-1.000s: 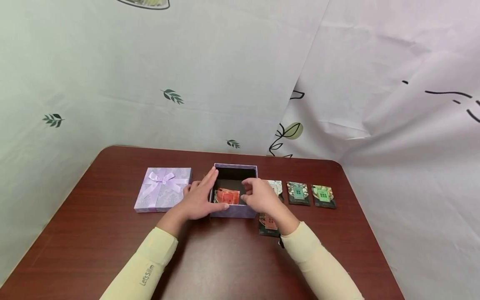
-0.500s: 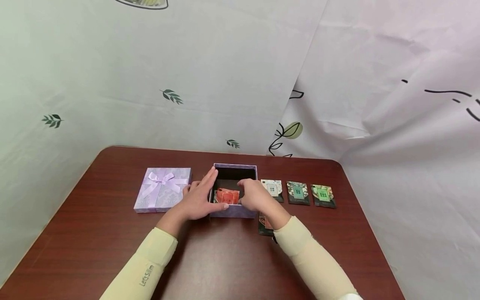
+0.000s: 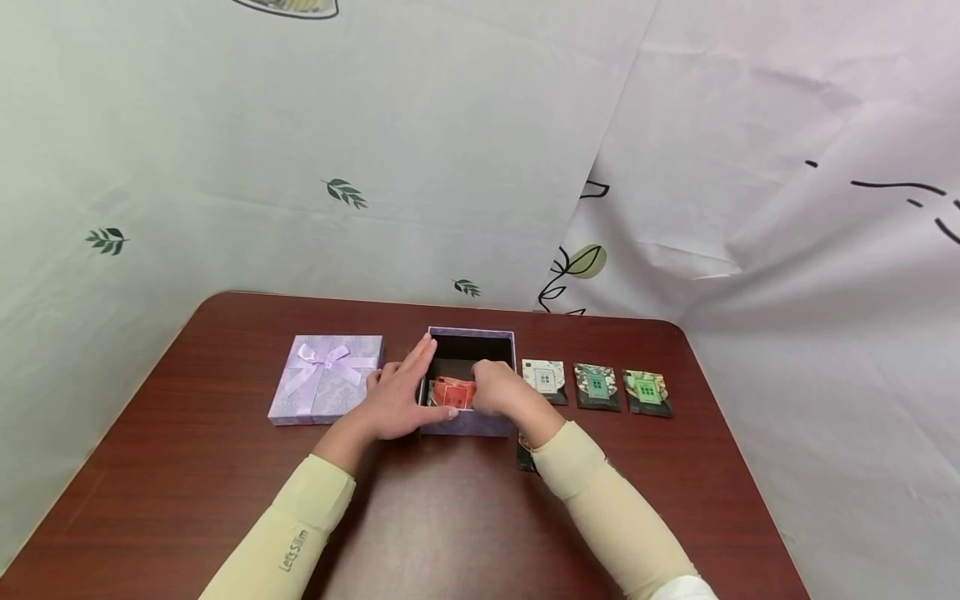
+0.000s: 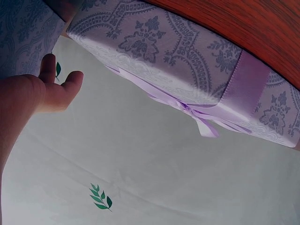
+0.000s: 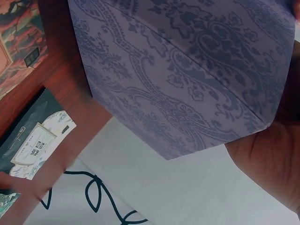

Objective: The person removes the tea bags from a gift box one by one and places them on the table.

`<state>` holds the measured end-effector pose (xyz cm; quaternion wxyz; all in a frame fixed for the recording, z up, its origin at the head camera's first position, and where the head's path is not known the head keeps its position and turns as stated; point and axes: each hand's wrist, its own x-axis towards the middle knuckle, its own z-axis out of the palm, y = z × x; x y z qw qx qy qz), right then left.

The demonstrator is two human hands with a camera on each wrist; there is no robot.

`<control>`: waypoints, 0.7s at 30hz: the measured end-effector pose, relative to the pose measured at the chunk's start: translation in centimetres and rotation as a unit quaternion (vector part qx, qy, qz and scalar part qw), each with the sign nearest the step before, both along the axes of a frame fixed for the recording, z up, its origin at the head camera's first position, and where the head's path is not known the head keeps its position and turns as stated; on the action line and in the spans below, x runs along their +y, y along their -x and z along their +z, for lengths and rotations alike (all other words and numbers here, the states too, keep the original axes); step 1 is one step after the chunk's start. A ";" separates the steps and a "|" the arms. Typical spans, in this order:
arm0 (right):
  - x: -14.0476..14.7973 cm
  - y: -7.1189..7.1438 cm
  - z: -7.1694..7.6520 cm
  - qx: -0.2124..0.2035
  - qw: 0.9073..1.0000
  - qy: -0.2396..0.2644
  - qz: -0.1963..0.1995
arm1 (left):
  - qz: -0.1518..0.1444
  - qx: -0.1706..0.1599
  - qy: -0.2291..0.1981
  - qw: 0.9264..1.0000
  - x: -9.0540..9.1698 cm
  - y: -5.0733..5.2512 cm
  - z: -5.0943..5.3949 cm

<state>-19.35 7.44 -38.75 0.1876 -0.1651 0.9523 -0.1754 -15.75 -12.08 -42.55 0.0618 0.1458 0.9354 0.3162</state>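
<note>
My left hand (image 3: 401, 400) rests spread on the left side of an open purple patterned gift box (image 3: 467, 423), its thumb along the front rim. In the left wrist view, that hand's fingers (image 4: 72, 86) stand beside the box wall (image 4: 26, 35). A red packet (image 3: 450, 393) lies inside the box at the front left. My right hand (image 3: 501, 390) reaches over the front right of the box, its fingertips down inside at the packet's right edge. Those fingertips are hidden, also in the right wrist view, where the box's outer wall (image 5: 178, 84) stands in front.
Left of the box lies its lid (image 3: 326, 379) with a lilac bow. To the right, a white packet (image 3: 544, 379), a teal packet (image 3: 597, 386) and a green packet (image 3: 648, 392) form a row. A dark packet (image 3: 525, 454) is partly covered by my right forearm.
My right hand has moved left and lower into the box, up to the red packet's right edge, its fingers going out of sight. The left hand stays in place.
</note>
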 end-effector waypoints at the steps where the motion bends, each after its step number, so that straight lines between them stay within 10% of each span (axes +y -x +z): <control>1: 0.0 0.0 -0.1 0.001 1.000 -0.002 0.001 | 0.000 0.000 -0.003 1.000 0.0 0.0 0.0; 21: -1.2 1.0 -1.0 -0.041 0.997 -0.065 0.006 | -0.003 -0.002 -0.011 1.000 0.0 -0.1 0.0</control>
